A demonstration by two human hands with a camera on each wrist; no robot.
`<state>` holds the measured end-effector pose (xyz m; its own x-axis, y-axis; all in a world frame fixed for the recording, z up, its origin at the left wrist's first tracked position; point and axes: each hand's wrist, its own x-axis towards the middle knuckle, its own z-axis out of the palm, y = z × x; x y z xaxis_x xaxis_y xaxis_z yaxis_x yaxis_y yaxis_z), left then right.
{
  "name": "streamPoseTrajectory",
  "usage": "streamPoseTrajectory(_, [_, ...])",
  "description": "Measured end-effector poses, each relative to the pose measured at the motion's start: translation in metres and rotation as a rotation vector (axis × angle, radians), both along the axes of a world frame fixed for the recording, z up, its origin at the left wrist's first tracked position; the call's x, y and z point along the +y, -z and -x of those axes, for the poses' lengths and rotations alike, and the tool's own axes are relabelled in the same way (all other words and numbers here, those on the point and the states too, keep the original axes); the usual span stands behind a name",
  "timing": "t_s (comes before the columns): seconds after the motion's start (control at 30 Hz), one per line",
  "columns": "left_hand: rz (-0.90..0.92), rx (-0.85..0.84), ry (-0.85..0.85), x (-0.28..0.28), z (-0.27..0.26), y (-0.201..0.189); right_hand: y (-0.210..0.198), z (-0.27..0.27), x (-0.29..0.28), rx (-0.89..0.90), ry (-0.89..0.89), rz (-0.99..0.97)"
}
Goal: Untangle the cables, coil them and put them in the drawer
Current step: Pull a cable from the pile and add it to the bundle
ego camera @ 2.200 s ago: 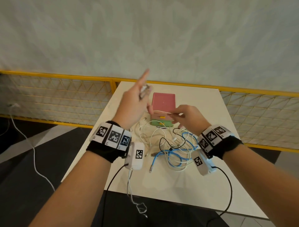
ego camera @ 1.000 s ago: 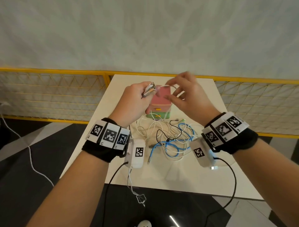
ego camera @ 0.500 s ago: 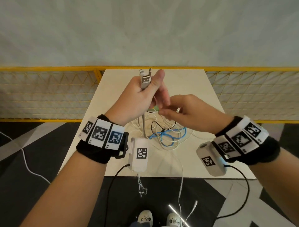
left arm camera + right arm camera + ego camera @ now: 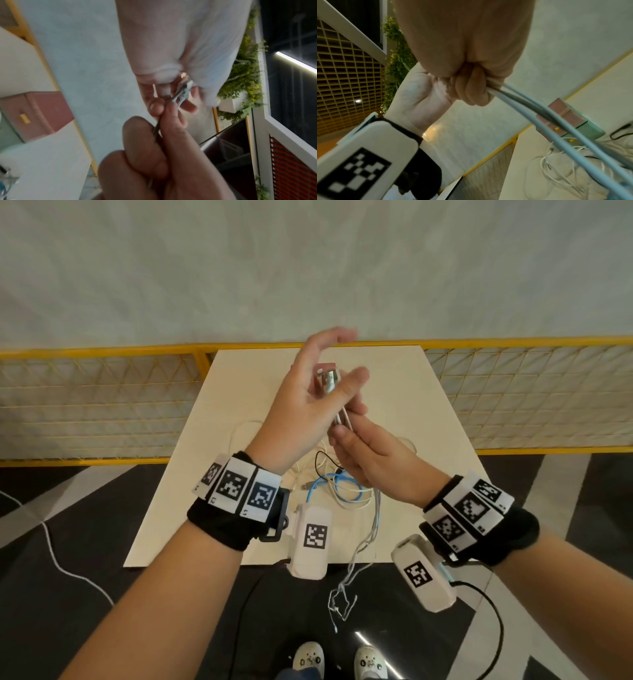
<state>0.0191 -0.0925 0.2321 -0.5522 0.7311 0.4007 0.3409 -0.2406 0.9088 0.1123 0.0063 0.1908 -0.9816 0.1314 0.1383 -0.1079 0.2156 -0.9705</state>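
- My left hand (image 4: 301, 402) is raised over the worktop (image 4: 442, 440); its thumb presses the plug ends of the white cable (image 4: 342, 412) against the palm side, while the other fingers (image 4: 329, 337) stretch up and away, mostly straight.
- My right hand (image 4: 373, 460) sits just below the left, touching it; its fingers are curled tight round the doubled strands of that same cable, thumb on top.
- In the right wrist view the strands leave the fist (image 4: 471, 89) as pale lines running down toward the pile.
- From the right hand the cable drops over the near edge of the worktop, and a tangled end hangs above the floor, near my shoes (image 4: 308, 659).
- The rest of the cables (image 4: 329, 491) lie in a loose heap on the worktop under my wrists: blue, black and white loops, still tangled.
- The pink drawer box (image 4: 39, 112) stands on the worktop beyond the heap; the hands hide it in the head view.
- Against half a second ago: the left hand's long fingers have opened out from round the plugs, leaving the thumb to hold them; the right hand has moved in under the left and closed on the strands.
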Motion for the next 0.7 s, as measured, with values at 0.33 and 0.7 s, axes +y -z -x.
streamPoseTrajectory(0.33, [0.088, -0.273, 0.105, -0.001, -0.003, 0.010, -0.002, -0.001, -0.005, 0.118, 0.044, -0.012])
streamPoseTrajectory(0.7, [-0.085, -0.243, -0.271, -0.001, 0.027, -0.007, 0.057, 0.019, 0.020, -0.142, -0.052, -0.553])
